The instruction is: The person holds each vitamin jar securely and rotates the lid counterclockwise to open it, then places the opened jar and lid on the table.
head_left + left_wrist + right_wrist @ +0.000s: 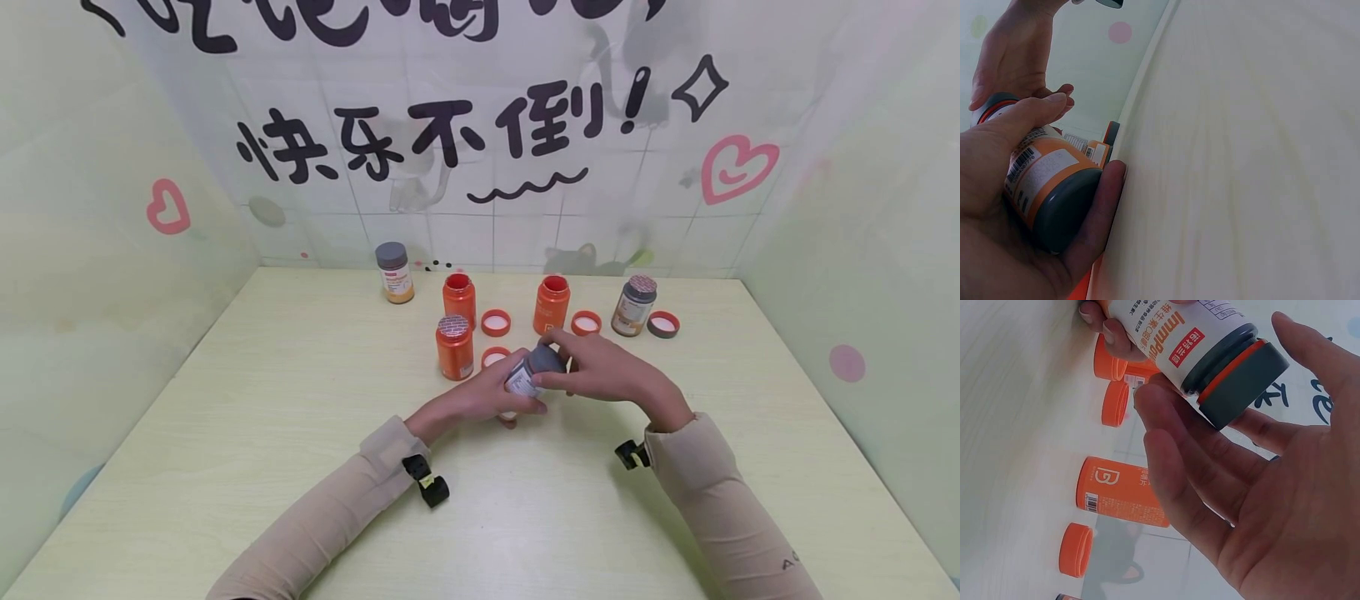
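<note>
My left hand (483,396) grips a pill bottle (1047,169) with a white and orange label, held tilted above the table. Its dark grey cap (1244,384) points toward my right hand (600,367), and a red-orange band shows under the cap's edge. In the right wrist view the right fingers (1210,450) spread loosely around the cap, and the thumb stands apart from it. Just behind the left hand is an orange bottle (455,354) with a printed seal over its mouth. A red cap (495,356) lies beside it, partly hidden by the left hand.
Two orange bottles without caps, one left (459,300) and one right (552,307), stand farther back. Red caps lie near them. A sealed grey-necked bottle (634,307) stands beside its upturned cap (663,324). A capped bottle (394,273) is at the back left, near the wall sheet.
</note>
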`<action>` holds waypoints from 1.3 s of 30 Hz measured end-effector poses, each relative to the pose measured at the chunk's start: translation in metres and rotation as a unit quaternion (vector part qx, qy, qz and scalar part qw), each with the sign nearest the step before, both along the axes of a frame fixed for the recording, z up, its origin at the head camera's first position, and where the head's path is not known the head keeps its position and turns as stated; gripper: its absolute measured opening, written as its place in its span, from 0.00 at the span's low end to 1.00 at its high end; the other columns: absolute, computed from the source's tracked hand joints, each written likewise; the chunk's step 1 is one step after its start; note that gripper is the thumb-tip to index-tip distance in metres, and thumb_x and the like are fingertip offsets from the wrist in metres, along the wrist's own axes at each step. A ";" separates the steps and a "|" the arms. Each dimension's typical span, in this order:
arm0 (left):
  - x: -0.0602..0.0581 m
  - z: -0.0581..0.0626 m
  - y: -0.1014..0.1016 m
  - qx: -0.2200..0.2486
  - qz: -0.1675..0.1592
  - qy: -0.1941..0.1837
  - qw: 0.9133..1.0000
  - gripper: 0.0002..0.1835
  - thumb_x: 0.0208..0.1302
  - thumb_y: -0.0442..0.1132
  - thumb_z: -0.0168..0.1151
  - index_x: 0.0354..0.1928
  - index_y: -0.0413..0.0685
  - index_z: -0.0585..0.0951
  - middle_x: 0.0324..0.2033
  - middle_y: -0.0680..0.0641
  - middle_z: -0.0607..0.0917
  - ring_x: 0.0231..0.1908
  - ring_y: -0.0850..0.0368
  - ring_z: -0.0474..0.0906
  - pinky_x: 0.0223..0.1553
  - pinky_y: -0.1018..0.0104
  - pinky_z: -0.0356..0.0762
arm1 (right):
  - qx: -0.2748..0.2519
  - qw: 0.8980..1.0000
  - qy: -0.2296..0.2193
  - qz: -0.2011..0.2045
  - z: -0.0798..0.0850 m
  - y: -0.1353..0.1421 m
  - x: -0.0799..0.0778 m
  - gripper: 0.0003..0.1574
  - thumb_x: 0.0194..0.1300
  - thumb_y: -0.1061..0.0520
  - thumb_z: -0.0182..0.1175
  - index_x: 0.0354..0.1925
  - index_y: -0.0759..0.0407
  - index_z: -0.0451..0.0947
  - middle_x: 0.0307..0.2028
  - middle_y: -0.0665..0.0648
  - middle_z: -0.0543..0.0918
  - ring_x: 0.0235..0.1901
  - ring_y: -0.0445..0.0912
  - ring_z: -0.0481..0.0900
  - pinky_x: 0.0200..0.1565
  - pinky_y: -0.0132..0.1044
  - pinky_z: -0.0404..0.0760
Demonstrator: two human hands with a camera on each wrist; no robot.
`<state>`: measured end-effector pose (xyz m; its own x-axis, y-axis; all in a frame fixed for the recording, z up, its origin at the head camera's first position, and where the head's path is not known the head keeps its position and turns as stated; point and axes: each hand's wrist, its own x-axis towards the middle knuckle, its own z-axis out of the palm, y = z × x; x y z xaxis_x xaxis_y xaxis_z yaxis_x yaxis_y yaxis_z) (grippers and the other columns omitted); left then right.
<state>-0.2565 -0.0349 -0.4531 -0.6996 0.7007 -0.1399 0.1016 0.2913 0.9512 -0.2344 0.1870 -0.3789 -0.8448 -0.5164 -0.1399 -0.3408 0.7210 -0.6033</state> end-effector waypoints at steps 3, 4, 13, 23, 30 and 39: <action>0.000 0.000 0.000 0.000 0.000 0.001 1.000 0.29 0.66 0.42 0.71 0.64 0.59 0.68 0.56 0.46 0.76 0.54 0.48 0.75 0.37 0.60 0.88 | -0.001 1.000 0.000 0.001 0.000 0.000 0.000 0.35 0.68 0.36 0.65 0.65 0.49 0.69 0.42 0.55 0.84 0.37 0.48 0.83 0.39 0.38 0.82; 0.000 0.000 0.000 0.000 0.000 0.001 1.000 0.29 0.66 0.42 0.71 0.64 0.59 0.68 0.56 0.46 0.76 0.54 0.48 0.75 0.37 0.60 0.88 | -0.001 1.000 0.000 0.001 0.001 0.000 0.000 0.35 0.68 0.36 0.64 0.65 0.49 0.69 0.42 0.55 0.84 0.36 0.48 0.83 0.39 0.38 0.82; 0.000 0.000 0.000 0.001 0.000 0.002 1.000 0.28 0.66 0.43 0.71 0.64 0.59 0.68 0.56 0.46 0.76 0.54 0.48 0.74 0.37 0.60 0.88 | 0.001 1.000 0.005 0.002 -0.001 -0.001 0.000 0.36 0.68 0.36 0.64 0.66 0.49 0.69 0.43 0.54 0.84 0.37 0.47 0.82 0.40 0.38 0.82; 0.000 0.000 0.000 0.001 -0.003 0.003 1.000 0.29 0.66 0.43 0.71 0.64 0.60 0.68 0.56 0.47 0.76 0.55 0.49 0.74 0.37 0.61 0.88 | -0.001 1.000 0.013 0.004 -0.003 0.000 -0.001 0.33 0.68 0.36 0.65 0.63 0.47 0.69 0.42 0.54 0.84 0.37 0.47 0.82 0.40 0.38 0.82; 0.001 0.001 0.001 -0.001 -0.001 0.002 1.000 0.29 0.66 0.43 0.71 0.64 0.60 0.69 0.56 0.47 0.76 0.54 0.49 0.74 0.37 0.60 0.88 | -0.002 1.000 0.016 0.004 -0.005 0.001 -0.001 0.33 0.68 0.35 0.64 0.63 0.46 0.70 0.42 0.53 0.84 0.38 0.47 0.83 0.40 0.38 0.83; 0.000 0.000 0.000 -0.001 -0.002 0.004 1.000 0.28 0.66 0.42 0.71 0.63 0.59 0.69 0.56 0.47 0.76 0.54 0.49 0.75 0.37 0.60 0.88 | -0.002 1.000 0.018 0.006 -0.002 0.000 0.000 0.32 0.67 0.36 0.65 0.63 0.45 0.70 0.42 0.53 0.84 0.38 0.47 0.83 0.41 0.38 0.83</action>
<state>-0.2566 -0.0347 -0.4534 -0.6972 0.7038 -0.1359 0.1108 0.2932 0.9496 -0.2343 0.1871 -0.3808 -0.8433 -0.5267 -0.1068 -0.3709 0.7141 -0.5937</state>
